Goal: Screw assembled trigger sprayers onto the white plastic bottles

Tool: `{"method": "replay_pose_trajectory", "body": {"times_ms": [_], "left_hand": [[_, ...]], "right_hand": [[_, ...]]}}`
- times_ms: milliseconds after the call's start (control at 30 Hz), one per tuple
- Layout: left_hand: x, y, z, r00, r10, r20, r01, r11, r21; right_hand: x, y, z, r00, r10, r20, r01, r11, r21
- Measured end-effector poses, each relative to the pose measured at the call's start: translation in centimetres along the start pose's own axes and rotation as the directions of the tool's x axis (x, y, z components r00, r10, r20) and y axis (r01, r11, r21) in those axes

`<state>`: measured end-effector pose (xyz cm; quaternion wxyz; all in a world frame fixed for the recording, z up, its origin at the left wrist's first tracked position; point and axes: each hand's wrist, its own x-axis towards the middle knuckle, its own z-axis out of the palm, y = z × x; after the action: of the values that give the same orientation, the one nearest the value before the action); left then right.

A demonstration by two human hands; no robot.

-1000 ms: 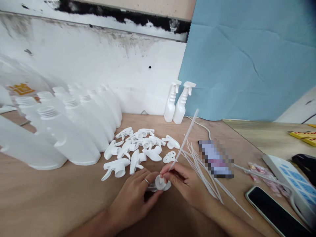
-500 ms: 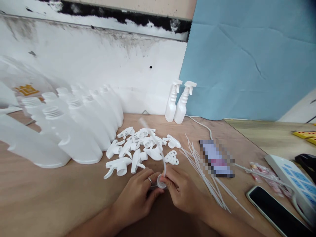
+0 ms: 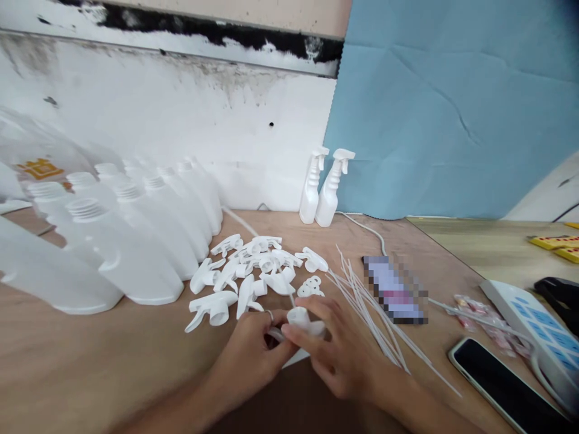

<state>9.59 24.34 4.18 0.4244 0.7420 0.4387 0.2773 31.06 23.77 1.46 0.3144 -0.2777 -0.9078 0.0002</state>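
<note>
Close to me, a white trigger spray head [image 3: 299, 317] sits between my two hands, with a thin dip tube [image 3: 242, 222] standing out of its collar and leaning up to the left. My left hand [image 3: 256, 349] is closed around the body of the spray head, whose shape the fingers partly hide. The fingers of my right hand [image 3: 339, 343] are bent around the collar from the other side. Just beyond, several loose trigger spray heads [image 3: 266, 259] lie in a pile. Small white ring washers [image 3: 310, 286] are heaped at its right, beside a bundle of loose dip tubes [image 3: 373, 313].
Open-necked white bottles [image 3: 147, 253] crowd the left. Two bottles with spray heads [image 3: 329, 193] stand against the wall. On the right are a blurred-out phone [image 3: 393, 289], a black-screened phone [image 3: 502, 386], small wrapped packets [image 3: 491, 328] and a power strip [image 3: 538, 331].
My right hand has gone from pinching the tube at the collar to holding around the collar. The tube now leans further left, and the view has shifted slightly right.
</note>
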Motion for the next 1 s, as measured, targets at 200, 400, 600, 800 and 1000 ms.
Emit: {"method": "replay_pose_trajectory", "body": {"times_ms": [200,400,600,800,1000], "left_hand": [[5.8,4.3,-2.6,0.955,0.196,0.221,-0.193,0.981,-0.034],[20.8,3.7,-4.7,0.927,0.149,-0.345,-0.127,0.988,0.084],[30.4,0.5,-2.9,0.891,0.046,-0.451,0.007,0.993,0.116],[31.3,-1.0,-1.5,0.891,-0.016,-0.454,0.074,0.991,0.111],[28.3,1.6,-3.4,0.853,0.015,-0.522,-0.016,1.0,0.002]], "right_hand": [[-0.9,3.1,-3.9,0.966,0.016,-0.256,-0.081,0.966,-0.247],[-1.2,6.3,-7.0,0.304,0.599,-0.741,-0.521,0.756,0.396],[-1.7,9.1,-7.1,0.164,0.759,-0.63,-0.329,0.644,0.691],[-1.7,9.1,-7.4,0.138,0.819,-0.557,-0.213,0.574,0.791],[-1.4,8.7,-8.4,0.21,0.896,-0.392,-0.158,0.426,0.891]]}}
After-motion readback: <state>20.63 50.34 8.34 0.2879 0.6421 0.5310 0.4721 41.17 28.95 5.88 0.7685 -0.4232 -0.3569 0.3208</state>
